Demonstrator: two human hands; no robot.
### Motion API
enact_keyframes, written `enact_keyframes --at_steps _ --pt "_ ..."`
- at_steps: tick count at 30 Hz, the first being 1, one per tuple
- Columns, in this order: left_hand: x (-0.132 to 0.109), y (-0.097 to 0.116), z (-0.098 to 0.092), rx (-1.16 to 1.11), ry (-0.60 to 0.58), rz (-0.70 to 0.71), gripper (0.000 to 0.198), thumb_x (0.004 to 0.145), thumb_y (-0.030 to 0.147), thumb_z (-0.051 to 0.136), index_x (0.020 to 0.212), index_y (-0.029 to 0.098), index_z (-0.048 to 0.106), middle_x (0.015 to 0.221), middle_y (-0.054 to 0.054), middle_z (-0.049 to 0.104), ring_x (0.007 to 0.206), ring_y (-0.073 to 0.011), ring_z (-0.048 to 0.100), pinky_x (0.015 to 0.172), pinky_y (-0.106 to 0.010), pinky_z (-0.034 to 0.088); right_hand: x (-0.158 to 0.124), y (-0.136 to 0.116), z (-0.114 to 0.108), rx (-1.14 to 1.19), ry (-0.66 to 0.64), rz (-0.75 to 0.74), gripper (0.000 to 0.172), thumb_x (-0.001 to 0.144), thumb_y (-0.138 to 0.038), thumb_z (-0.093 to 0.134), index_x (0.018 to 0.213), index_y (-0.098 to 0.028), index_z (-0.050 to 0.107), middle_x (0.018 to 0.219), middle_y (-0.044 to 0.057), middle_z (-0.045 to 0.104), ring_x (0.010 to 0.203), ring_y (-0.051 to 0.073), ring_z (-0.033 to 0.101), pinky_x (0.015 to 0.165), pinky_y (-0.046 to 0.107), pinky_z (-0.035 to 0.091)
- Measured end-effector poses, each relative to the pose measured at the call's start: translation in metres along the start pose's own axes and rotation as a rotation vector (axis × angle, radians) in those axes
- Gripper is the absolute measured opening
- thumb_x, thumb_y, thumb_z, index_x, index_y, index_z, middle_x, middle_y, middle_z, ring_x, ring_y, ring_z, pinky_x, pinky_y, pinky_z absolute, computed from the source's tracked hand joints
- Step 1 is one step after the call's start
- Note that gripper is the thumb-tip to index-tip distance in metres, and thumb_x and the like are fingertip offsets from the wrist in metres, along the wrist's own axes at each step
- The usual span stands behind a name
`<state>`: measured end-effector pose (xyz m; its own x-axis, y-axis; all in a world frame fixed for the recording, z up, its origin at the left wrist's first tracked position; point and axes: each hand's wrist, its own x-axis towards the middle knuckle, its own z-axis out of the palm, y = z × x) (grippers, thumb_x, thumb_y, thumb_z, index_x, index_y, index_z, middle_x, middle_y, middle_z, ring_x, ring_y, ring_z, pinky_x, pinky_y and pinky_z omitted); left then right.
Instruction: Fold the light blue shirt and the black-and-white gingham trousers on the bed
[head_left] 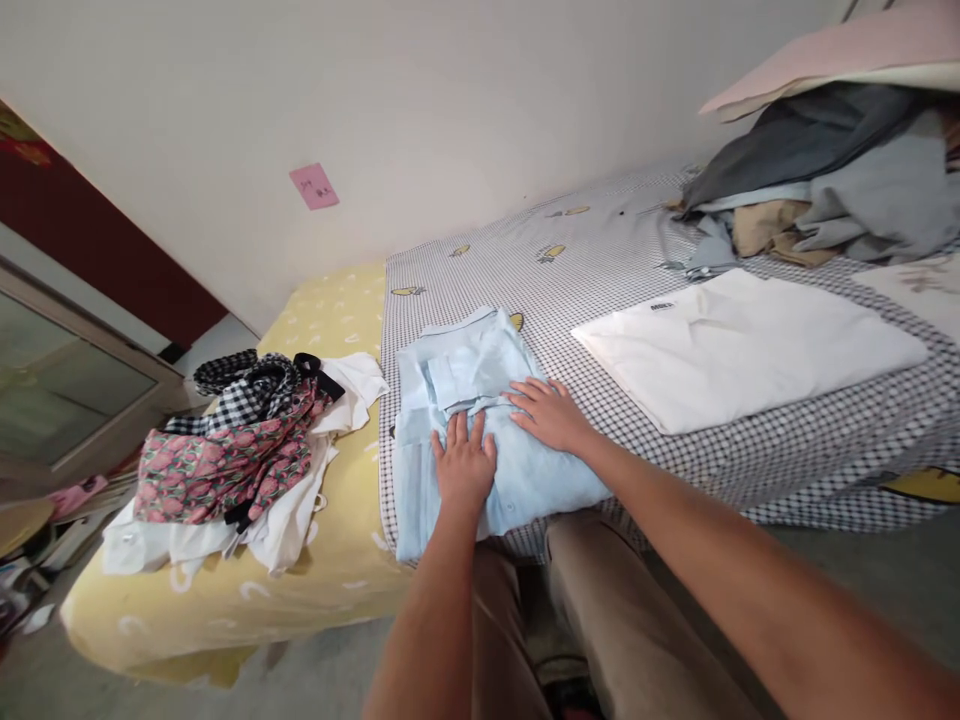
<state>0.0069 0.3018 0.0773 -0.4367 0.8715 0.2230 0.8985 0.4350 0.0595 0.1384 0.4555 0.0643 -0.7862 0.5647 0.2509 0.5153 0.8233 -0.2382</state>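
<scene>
Yellow sheet point(330, 310) covers the left end of the bed, lower left of centre. On it lies a pile point(225, 460) of loose clothes: a pink floral piece on top, a black-and-white checked one behind it, and white cloth spread beneath both. Higher up, a pink note point(314, 186) is stuck on the pale wall.

Just right of the pile, at the middle of the frame, a blue shirt point(480, 360) lies partly folded across the near edge of the checked sheet point(600, 250), collar toward the wall and hem hanging a little over the bed's edge. The left hand point(465, 465) lies flat on the shirt's lower half, palm down, fingers spread and gripping nothing. The right hand point(551, 412) lies beside it, slightly higher and to the right, also open and pressed flat on the shirt, its fingers pointing left toward the folded sleeve.

Right of centre, well apart from the hands, a white shirt point(742, 345) lies folded flat on the checked sheet. At the upper right, a heap point(825, 170) of grey and tan clothes lies on the bed.
</scene>
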Motion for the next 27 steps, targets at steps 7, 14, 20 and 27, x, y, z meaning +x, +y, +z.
enact_keyframes --at_steps 7,14,20,27 --pt "-0.003 0.001 0.0 -0.055 0.02 -0.016 0.052 0.104 0.037 0.036 0.153 0.029 0.047 0.162 -0.01 0.047 0.151 -0.0266 0.04 0.125 -0.063 0.025 -0.001 0.002 0.006 -0.04 0.009 -0.006 0.049 0.106 -0.044 0.038 0.151 -0.031 0.053 0.161 0.003 0.048 0.149 0.029 0.037 0.12 0.058 0.025" --pt "-0.004 -0.001 0.006 -0.109 0.061 -0.025 0.051 0.103 0.038 0.039 0.152 0.029 0.049 0.161 -0.01 0.049 0.15 -0.0264 0.041 0.125 -0.063 0.026 -0.001 0.005 0.011 -0.059 0.021 -0.019 0.048 0.105 -0.043 0.037 0.149 -0.031 0.055 0.159 0.005 0.051 0.147 0.029 0.041 0.119 0.058 0.027" --pt "-0.004 -0.002 0.007 -0.19 -0.04 -0.048 0.053 0.103 0.036 0.037 0.156 0.029 0.044 0.166 -0.01 0.04 0.156 -0.026 0.031 0.128 -0.064 0.014 0.0 0.01 0.021 -0.017 0.055 -0.032 0.048 0.103 -0.045 0.04 0.146 -0.032 0.057 0.157 0.006 0.053 0.147 0.03 0.042 0.119 0.061 0.028" --pt "0.026 -0.035 -0.038 -0.307 -0.243 0.151 0.041 0.096 0.041 0.054 0.131 0.028 0.07 0.149 -0.01 0.061 0.14 -0.0289 0.055 0.116 -0.056 0.044 0.015 0.027 -0.002 0.378 0.074 0.01 0.051 0.096 -0.041 0.048 0.145 -0.028 0.058 0.151 0.009 0.059 0.139 0.027 0.054 0.117 0.054 0.041"
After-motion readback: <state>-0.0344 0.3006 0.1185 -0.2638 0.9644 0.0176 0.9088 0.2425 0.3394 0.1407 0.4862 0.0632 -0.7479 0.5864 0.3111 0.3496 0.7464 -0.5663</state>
